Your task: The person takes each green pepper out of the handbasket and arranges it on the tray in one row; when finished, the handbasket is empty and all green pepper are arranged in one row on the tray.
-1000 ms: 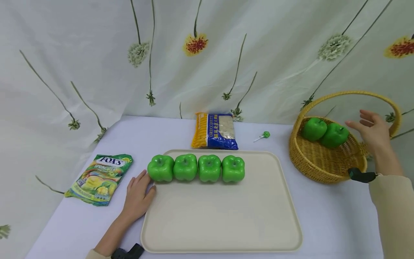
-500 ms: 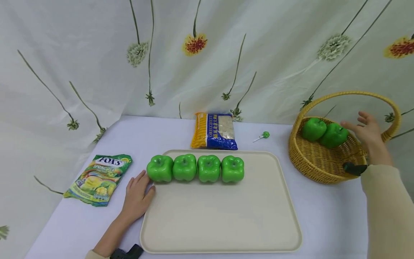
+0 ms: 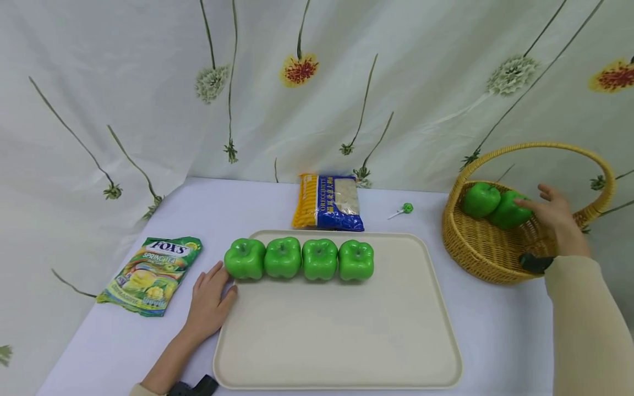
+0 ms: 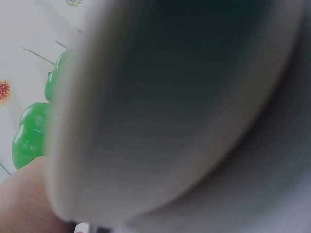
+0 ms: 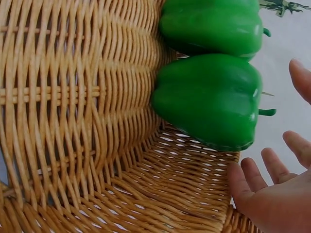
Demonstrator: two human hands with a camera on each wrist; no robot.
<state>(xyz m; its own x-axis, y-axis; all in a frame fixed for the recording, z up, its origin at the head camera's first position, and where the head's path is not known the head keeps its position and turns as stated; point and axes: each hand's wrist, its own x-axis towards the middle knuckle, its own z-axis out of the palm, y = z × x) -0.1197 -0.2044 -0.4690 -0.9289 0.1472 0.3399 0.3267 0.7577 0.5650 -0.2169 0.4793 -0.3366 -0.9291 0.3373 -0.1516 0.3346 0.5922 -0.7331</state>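
Note:
Two green bell peppers lie in the wicker basket (image 3: 473, 256), and the nearer pepper (image 5: 209, 102) has its stem pointing to the rim side. My right hand (image 3: 555, 214) reaches over the basket's right side, thumb and fingers spread beside that pepper, holding nothing. The right wrist view shows a small gap between the fingers (image 5: 238, 182) and the pepper. My left hand (image 3: 212, 300) rests at the left rim of the beige tray (image 3: 342, 341), fingertips close to the leftmost pepper (image 3: 245, 258) of a row of several. A blurred pale rim fills most of the left wrist view.
A yellow and blue pasta bag (image 3: 329, 202) lies behind the tray. To its right is a green lollipop (image 3: 407, 208). A green candy bag (image 3: 151, 275) lies left of my left hand. The basket's handle (image 3: 535, 146) arches above the right hand.
My right hand has moved left and down, from near the handle to beside the nearer pepper in the basket. The left hand and the row of peppers have stayed put.

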